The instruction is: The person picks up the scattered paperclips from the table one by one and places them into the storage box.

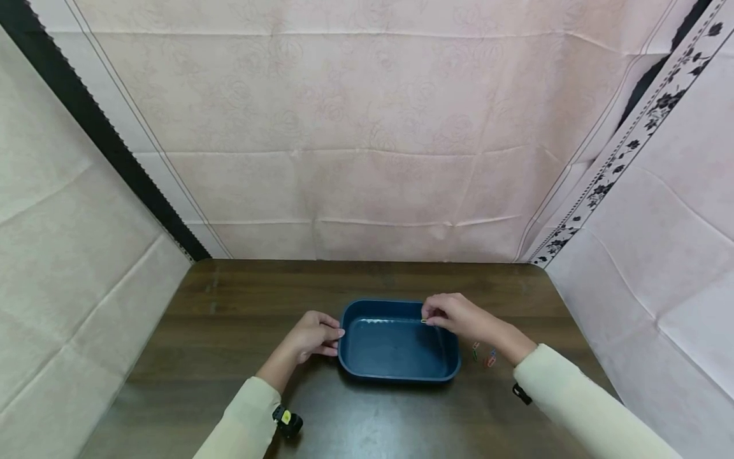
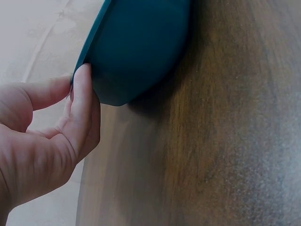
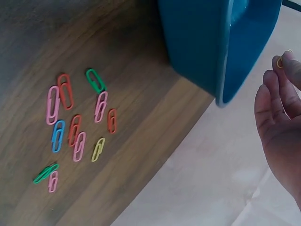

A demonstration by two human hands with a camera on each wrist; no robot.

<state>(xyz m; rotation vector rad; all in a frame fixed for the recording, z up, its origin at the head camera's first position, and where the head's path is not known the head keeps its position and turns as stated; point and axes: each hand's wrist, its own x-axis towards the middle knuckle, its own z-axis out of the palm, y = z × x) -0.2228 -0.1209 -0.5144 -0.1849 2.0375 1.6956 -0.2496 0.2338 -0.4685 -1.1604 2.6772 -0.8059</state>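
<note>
Blue tray [image 1: 390, 349]: your left hand [image 1: 313, 336] pinches its left rim [image 2: 94, 33]; above its far right, your right hand [image 1: 455, 317] pinches a yellow clip [image 1: 424, 320].

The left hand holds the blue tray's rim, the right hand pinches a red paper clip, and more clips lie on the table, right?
Not quite: the right hand pinches a yellow paper clip, not a red one, as the right wrist view shows. The rest is right, including the left hand on the blue tray's rim.
</note>
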